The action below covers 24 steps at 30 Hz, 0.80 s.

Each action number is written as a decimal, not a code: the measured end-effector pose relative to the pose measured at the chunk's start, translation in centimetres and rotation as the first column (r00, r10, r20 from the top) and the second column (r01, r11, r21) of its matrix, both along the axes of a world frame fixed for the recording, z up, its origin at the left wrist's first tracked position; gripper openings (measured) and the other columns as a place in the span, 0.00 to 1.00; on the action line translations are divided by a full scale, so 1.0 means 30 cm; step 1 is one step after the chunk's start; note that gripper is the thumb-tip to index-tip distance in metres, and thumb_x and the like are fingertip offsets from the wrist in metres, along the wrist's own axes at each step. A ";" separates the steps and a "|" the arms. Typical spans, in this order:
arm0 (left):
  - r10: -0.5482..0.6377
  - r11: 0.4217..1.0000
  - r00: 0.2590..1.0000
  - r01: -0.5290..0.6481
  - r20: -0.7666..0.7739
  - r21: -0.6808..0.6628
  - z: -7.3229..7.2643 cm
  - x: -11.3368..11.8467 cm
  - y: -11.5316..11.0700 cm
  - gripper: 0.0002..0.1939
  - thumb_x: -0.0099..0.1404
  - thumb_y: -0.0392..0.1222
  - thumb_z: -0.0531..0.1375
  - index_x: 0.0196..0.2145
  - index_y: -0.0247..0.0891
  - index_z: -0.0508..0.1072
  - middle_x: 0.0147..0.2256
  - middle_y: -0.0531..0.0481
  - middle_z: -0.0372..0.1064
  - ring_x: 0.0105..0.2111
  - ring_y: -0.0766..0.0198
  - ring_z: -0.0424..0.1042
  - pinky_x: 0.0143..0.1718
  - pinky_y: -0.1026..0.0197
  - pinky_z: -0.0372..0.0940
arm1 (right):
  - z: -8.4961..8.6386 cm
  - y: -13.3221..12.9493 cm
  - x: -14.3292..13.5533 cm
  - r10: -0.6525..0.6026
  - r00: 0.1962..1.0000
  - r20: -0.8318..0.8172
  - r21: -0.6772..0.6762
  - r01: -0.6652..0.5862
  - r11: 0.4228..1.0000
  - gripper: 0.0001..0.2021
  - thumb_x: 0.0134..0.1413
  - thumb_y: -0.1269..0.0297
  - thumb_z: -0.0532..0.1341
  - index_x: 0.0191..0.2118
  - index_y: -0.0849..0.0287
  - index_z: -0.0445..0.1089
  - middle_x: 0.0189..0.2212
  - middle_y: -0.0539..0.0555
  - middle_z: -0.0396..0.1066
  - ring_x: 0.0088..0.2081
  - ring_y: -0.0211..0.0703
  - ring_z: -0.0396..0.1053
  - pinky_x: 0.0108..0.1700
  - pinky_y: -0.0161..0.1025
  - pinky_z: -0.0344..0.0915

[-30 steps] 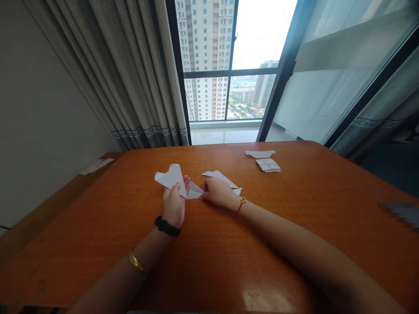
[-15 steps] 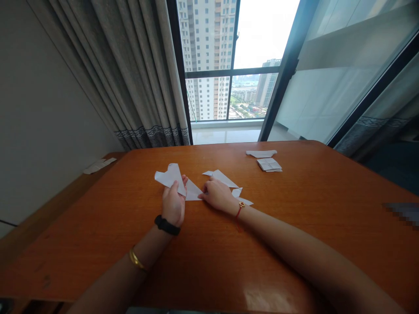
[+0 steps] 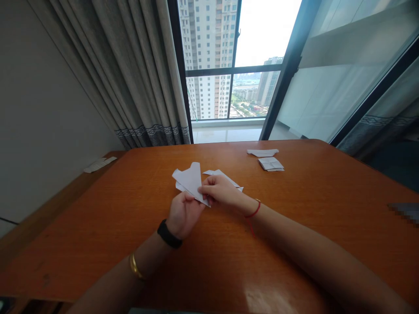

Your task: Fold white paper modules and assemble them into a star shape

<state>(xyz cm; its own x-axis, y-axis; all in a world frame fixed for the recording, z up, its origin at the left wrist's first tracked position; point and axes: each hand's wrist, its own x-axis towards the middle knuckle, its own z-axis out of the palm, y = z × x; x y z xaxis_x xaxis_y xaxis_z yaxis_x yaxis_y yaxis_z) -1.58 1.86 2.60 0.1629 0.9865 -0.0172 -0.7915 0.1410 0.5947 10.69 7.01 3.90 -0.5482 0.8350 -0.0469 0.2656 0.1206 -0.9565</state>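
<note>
A folded white paper (image 3: 189,178), with pointed and wavy edges, is held above the table between both hands. My left hand (image 3: 185,213) supports it from below and the left, thumb along its lower edge and fingers beneath. At its lower right edge, my right hand (image 3: 220,192) is closed in a pinch on the same paper. Its narrow tip points down to the right, below my right fingers. Just behind my right hand lies another folded paper piece (image 3: 225,175), partly covered by that hand.
Near the far edge of the wooden table (image 3: 131,244) lie a flat folded paper strip (image 3: 262,152) and a squarish folded paper stack (image 3: 271,164). White paper (image 3: 100,164) rests on a ledge at the left. A blurred grey object (image 3: 406,211) is at the right edge.
My left hand has brought its folded paper to the right. My right hand has come off the papers on the table and now pinches the held paper's edge.
</note>
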 end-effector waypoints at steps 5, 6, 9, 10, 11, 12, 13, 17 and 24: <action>0.151 0.970 0.987 -0.159 -0.058 -0.185 -0.016 -0.017 0.026 0.17 0.60 0.27 0.50 0.45 0.33 0.69 0.37 0.44 0.72 0.35 0.60 0.72 0.35 0.59 0.69 | 0.007 0.036 0.033 0.059 0.975 0.212 0.027 -0.066 0.997 0.13 0.51 0.59 0.59 0.22 0.61 0.67 0.16 0.50 0.68 0.18 0.34 0.63 0.22 0.31 0.56; 0.173 0.955 0.982 -0.187 -0.077 -0.229 -0.018 -0.023 0.032 0.17 0.60 0.27 0.50 0.46 0.33 0.68 0.38 0.44 0.72 0.36 0.60 0.73 0.36 0.59 0.70 | 0.010 0.051 0.051 -0.020 0.958 0.285 0.116 -0.014 0.993 0.14 0.52 0.56 0.59 0.24 0.61 0.69 0.20 0.51 0.70 0.20 0.35 0.65 0.24 0.32 0.58; 0.216 0.913 0.963 -0.257 -0.159 -0.316 -0.020 -0.034 0.039 0.18 0.61 0.26 0.50 0.47 0.35 0.67 0.41 0.44 0.71 0.36 0.61 0.74 0.33 0.58 0.70 | -0.003 0.107 0.120 -0.425 0.774 0.468 0.481 0.180 0.858 0.16 0.52 0.51 0.60 0.36 0.61 0.72 0.36 0.59 0.74 0.33 0.44 0.70 0.33 0.36 0.61; 0.219 0.904 0.958 -0.272 -0.187 -0.331 -0.020 -0.035 0.038 0.16 0.61 0.26 0.51 0.46 0.35 0.68 0.40 0.45 0.71 0.34 0.62 0.74 0.31 0.60 0.70 | -0.015 0.127 0.144 -0.506 0.697 0.508 0.539 0.201 0.818 0.18 0.50 0.50 0.61 0.37 0.61 0.72 0.40 0.61 0.73 0.36 0.46 0.71 0.35 0.37 0.61; 0.220 0.898 0.952 -0.282 -0.212 -0.339 -0.019 -0.036 0.036 0.14 0.62 0.27 0.52 0.45 0.34 0.68 0.39 0.45 0.71 0.32 0.64 0.73 0.29 0.62 0.69 | -0.029 0.147 0.166 -0.532 0.648 0.545 0.545 0.208 0.812 0.18 0.48 0.49 0.62 0.37 0.61 0.72 0.42 0.62 0.72 0.38 0.48 0.70 0.35 0.38 0.61; 0.213 0.895 0.950 -0.284 -0.230 -0.344 -0.019 -0.035 0.034 0.12 0.62 0.27 0.53 0.43 0.34 0.68 0.38 0.45 0.71 0.30 0.66 0.72 0.26 0.64 0.68 | -0.043 0.165 0.186 -0.514 0.633 0.578 0.513 0.208 0.833 0.18 0.45 0.50 0.64 0.35 0.61 0.72 0.41 0.62 0.72 0.38 0.48 0.70 0.35 0.38 0.61; 0.201 0.896 0.949 -0.278 -0.242 -0.346 -0.020 -0.034 0.032 0.10 0.63 0.29 0.54 0.42 0.33 0.69 0.37 0.46 0.71 0.27 0.68 0.71 0.23 0.65 0.66 | -0.054 0.179 0.202 -0.480 0.646 0.593 0.467 0.210 0.859 0.17 0.43 0.51 0.66 0.32 0.61 0.72 0.38 0.60 0.72 0.36 0.48 0.70 0.33 0.37 0.60; 0.184 0.914 0.948 -0.262 -0.258 -0.311 -0.028 -0.028 0.031 0.05 0.63 0.32 0.58 0.38 0.33 0.69 0.34 0.49 0.70 0.22 0.72 0.66 0.19 0.69 0.61 | -0.026 0.188 0.221 -0.441 0.723 0.532 0.412 0.234 0.881 0.10 0.47 0.59 0.64 0.26 0.61 0.68 0.27 0.54 0.71 0.31 0.42 0.68 0.29 0.34 0.58; 0.207 0.978 0.962 -0.204 -0.181 0.031 -0.022 0.002 0.016 0.19 0.62 0.52 0.62 0.44 0.36 0.71 0.34 0.48 0.72 0.28 0.67 0.69 0.29 0.65 0.65 | 0.091 0.018 0.066 -0.027 0.993 -0.118 -0.118 0.013 0.993 0.10 0.54 0.59 0.60 0.29 0.61 0.64 0.19 0.50 0.69 0.20 0.34 0.65 0.25 0.31 0.62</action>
